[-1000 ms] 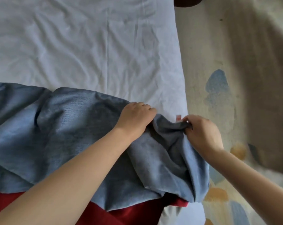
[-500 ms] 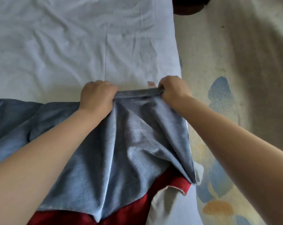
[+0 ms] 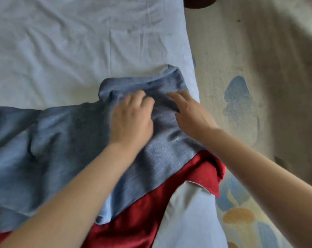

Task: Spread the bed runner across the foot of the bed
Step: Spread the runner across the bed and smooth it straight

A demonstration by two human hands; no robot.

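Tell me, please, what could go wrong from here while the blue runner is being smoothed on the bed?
1. The runner has a rolled fold along its far edge; the left hand and right hand may press it into a crease.
2. It lies askew, its right end farther up the sheet than its left, so it may finish crooked.
3. Sliding it could drag the red fabric bunched beneath.

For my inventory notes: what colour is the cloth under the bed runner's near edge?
The cloth is plain deep red, best seen in the head view.
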